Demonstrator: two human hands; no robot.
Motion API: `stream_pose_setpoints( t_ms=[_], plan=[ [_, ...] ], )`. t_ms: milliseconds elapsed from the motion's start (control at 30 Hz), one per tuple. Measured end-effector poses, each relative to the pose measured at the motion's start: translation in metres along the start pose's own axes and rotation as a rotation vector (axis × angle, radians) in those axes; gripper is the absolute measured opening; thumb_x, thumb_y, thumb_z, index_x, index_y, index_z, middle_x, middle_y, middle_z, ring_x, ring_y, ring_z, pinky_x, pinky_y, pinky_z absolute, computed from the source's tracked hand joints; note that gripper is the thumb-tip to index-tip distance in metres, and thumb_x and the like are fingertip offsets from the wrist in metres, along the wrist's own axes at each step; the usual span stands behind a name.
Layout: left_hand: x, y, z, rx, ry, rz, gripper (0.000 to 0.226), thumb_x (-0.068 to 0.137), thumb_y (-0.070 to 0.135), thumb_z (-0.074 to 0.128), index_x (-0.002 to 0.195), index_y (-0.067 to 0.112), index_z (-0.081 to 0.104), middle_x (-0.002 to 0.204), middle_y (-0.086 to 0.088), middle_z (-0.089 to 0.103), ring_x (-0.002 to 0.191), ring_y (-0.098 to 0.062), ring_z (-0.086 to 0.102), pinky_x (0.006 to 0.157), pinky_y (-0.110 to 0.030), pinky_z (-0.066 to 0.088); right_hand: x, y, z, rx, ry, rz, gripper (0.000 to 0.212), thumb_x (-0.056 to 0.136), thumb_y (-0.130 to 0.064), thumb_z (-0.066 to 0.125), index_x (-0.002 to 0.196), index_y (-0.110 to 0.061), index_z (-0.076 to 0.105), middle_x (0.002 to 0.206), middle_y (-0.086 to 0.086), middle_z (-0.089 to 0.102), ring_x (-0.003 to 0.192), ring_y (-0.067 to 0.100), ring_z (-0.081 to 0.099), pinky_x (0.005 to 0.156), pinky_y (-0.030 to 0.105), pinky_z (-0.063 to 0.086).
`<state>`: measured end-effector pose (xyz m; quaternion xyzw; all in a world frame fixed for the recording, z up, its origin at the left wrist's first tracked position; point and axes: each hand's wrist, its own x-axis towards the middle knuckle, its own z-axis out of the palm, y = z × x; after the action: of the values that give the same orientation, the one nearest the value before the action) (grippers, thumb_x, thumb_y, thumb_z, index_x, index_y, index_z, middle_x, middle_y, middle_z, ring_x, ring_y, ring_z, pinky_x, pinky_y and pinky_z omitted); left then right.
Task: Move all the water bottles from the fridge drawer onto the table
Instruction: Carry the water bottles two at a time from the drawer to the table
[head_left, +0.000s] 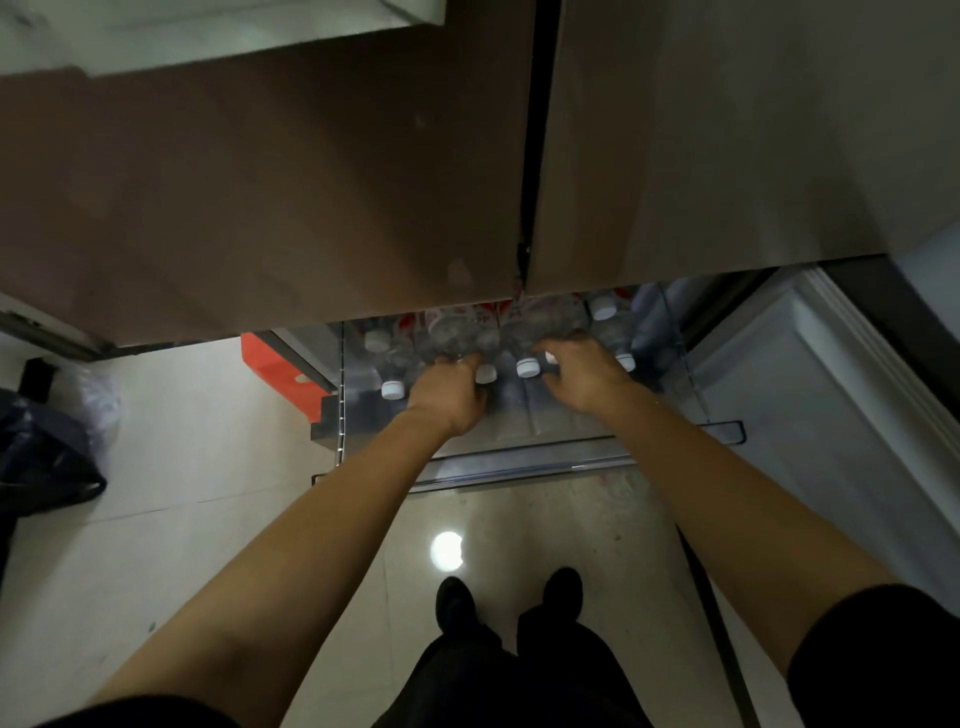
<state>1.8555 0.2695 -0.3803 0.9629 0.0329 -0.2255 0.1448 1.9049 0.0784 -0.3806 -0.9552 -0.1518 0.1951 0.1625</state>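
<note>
1. The fridge drawer (571, 457) is pulled out low in front of the person, under two closed brown fridge doors (270, 197) that hide its back part.
2. Clear water bottles (395, 364) with white caps lie on their sides in the drawer, caps mostly pointing toward the person; red-and-white labels show on the ones furthest back, just under the door edge.
3. The left hand (447, 395) reaches into the drawer's middle, its fingers curled around the neck end of one bottle (457, 332) and holding it; a white cap (485, 373) shows just beside the knuckles.
4. The right hand (584, 376) reaches in beside it, fingers bent over the shoulder of a second bottle (540, 327) whose white cap (528, 367) sticks out to the hand's left. The grip looks closed on the bottle, though the fingertips are hidden behind it.
5. More bottles lie to the left of the left hand and to the right of the right hand, one cap (602, 310) near the drawer's back right.
6. An orange box (283, 364) stands on the floor just left of the drawer.
7. A dark bag (41, 457) lies on the pale tiled floor (208, 519) at far left.
8. The person's black shoes (457, 597) stand on the floor, near a bright light reflection.
</note>
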Motion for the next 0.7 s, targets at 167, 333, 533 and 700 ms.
stream_pose_setpoints(
  t_ms=[167, 333, 533, 700],
  plan=[
    [-0.025, -0.001, -0.006, 0.048, 0.302, 0.016, 0.042, 0.094, 0.032, 0.06, 0.132, 0.019, 0.048, 0.121, -0.024, 0.053, 0.109, -0.043, 0.051, 0.08, -0.045, 0.05, -0.023, 0.0, -0.015, -0.103, 0.145, -0.069, 0.026, 0.089, -0.024, 0.069, 0.112, -0.027, 0.059, 0.112, 0.011, 0.06, 0.099, 0.032, 0.06, 0.074, 0.032, 0.044],
    [-0.057, 0.0, -0.022, 0.091, 0.594, 0.119, 0.016, 0.084, 0.006, 0.071, 0.099, 0.007, 0.064, 0.082, -0.024, 0.059, 0.077, -0.041, 0.059, 0.049, -0.042, 0.048, -0.06, -0.012, -0.032, -0.117, 0.519, -0.088, 0.013, 0.081, -0.013, 0.073, 0.091, -0.018, 0.068, 0.084, 0.012, 0.062, 0.083, 0.034, 0.062, 0.057, 0.037, 0.045],
    [-0.082, -0.006, -0.043, 0.01, 0.777, 0.22, 0.016, 0.08, 0.016, 0.075, 0.089, 0.016, 0.061, 0.072, -0.011, 0.061, 0.071, -0.036, 0.059, 0.047, -0.034, 0.037, -0.094, -0.021, -0.051, -0.04, 0.532, -0.084, 0.027, 0.08, -0.038, 0.079, 0.095, -0.03, 0.058, 0.087, -0.002, 0.068, 0.084, 0.025, 0.064, 0.06, 0.031, 0.041],
    [-0.093, 0.007, -0.076, -0.085, 0.6, 0.228, 0.017, 0.089, 0.038, 0.064, 0.099, 0.031, 0.053, 0.079, 0.0, 0.068, 0.078, -0.03, 0.064, 0.061, -0.037, 0.048, -0.102, -0.039, -0.074, -0.006, 0.341, 0.024, 0.04, 0.073, -0.055, 0.077, 0.097, -0.044, 0.047, 0.093, -0.007, 0.068, 0.087, 0.022, 0.063, 0.064, 0.031, 0.039]
  ],
)
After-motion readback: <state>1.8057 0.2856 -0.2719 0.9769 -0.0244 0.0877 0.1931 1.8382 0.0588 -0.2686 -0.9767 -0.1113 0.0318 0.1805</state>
